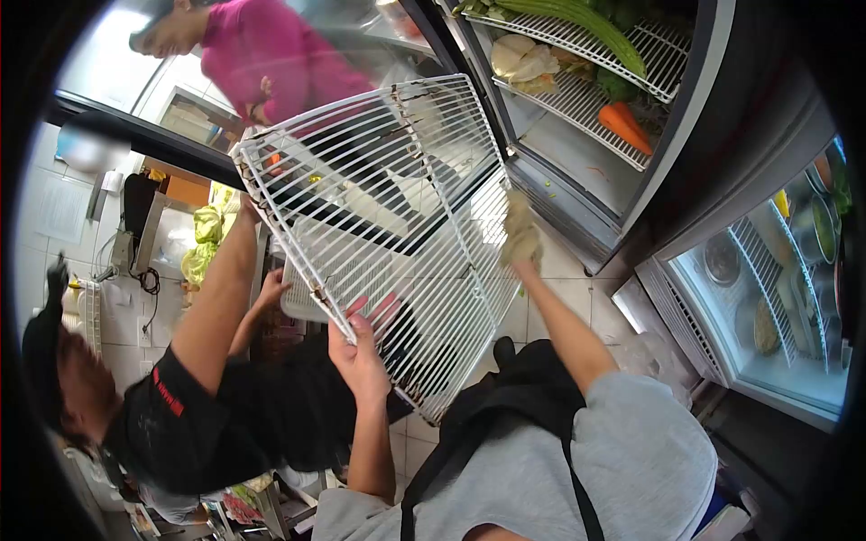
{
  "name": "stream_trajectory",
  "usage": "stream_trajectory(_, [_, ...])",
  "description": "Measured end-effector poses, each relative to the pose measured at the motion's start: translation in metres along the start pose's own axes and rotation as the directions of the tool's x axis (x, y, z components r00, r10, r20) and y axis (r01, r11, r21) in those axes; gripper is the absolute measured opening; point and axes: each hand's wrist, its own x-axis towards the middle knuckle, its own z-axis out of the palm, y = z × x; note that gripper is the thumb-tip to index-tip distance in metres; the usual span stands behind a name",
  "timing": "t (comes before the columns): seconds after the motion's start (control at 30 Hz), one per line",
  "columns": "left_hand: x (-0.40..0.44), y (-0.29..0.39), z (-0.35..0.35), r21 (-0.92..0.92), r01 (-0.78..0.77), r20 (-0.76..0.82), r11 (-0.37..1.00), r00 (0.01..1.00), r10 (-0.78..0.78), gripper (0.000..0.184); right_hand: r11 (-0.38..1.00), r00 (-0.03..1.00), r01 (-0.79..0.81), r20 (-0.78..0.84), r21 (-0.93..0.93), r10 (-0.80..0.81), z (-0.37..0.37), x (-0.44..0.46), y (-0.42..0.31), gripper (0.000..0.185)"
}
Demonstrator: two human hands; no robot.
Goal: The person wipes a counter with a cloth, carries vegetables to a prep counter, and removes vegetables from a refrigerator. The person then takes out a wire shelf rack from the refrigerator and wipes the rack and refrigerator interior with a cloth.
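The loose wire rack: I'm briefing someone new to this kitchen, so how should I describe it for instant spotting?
Start at the open fridge at upper right, then move left to mid-view. There, the wearer's left hand grips a large, tilted white wire rack. Unlike the wire shelves inside the fridge, it is held out in the open, and brown marks show along its frame.

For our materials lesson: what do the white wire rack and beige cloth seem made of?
White wire rack: probably metal with a smooth white coating, given brown, rust-like patches along its edges.
Beige cloth: apparently matte, soft fabric, judging by its bunched folds; fibre unclear.
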Motion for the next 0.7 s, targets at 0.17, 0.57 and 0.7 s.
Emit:
stream_trajectory(0.17, [-0.006,0.001,0.001,0.1,-0.042,-0.047,0.994,0.998,0.047,0.03,0.897,0.99,-0.134,-0.104,-0.422,0.099,-0.117,0.085,-0.053,0.036])
stream_trajectory(0.57, [0.006,-0.025,0.034,0.071,-0.084,0.057,0.994,0.995,0.08,0.044,0.999,0.767,-0.01,0.641,-0.032,0.028,-0.103,-0.018,-0.091,0.017])
stream_trajectory(0.7, [0.002,-0.014,0.032,0.185,-0.07,0.01,0.98,0.998,0.069,0.043,0.973,0.968,0.227,0.1,0.038,-0.23,-0.095,-0.014,-0.095,0.017])
